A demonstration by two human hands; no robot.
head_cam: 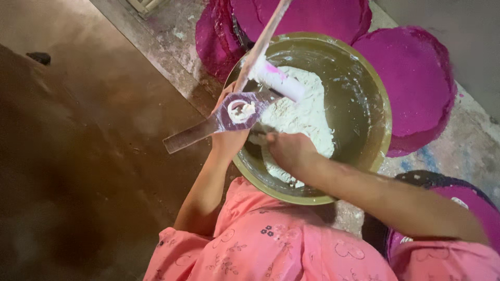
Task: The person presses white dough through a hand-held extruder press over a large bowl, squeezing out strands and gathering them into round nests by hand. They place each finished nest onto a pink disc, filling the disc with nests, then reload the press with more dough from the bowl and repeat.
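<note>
Two hands work at one big metal bowl point(364, 104). Left hand point(229, 138) sits at the bowl's near-left rim, closed around a flat metal tool point(219, 122) with a round hole in it; a lump of white paste sits in that hole. Long axis of the flat tool runs from low-left, outside the rim, up-right toward the bowl's middle, so its free end sticks out left of the left hand. Right hand point(289, 151) is just right of the left one, inside the bowl, fingers curled down into the white powder point(307, 119); probably pinching some, but the fingertips are hidden, so I cannot tell how tight. White roller with pink smear point(278, 80) lies just beyond both hands, on top of the powder, axis running left-right with a slight downward tilt to the right. Thin stick point(263, 39) rises from the left hand's side away toward the top. Left hand is nearer the roller. Pink round discs point(411, 78) lie beyond and to the right of the bowl, well apart from both hands.
</note>
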